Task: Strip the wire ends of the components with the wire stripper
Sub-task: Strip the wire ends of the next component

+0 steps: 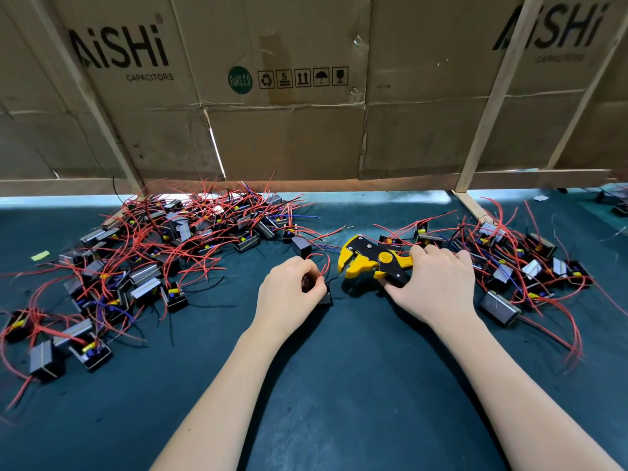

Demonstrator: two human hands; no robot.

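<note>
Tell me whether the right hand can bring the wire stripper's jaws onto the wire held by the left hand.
Probably yes. The right hand grips the wire stripper, whose open jaws face the left hand. That hand pinches a component's wire close by, with only bare green mat between them.

Two forearms enter from the lower edge, both bare from elbow to wrist. No sleeve, glove, watch or ring is worn on the left hand (289, 294) or the right hand (438, 283).
</note>
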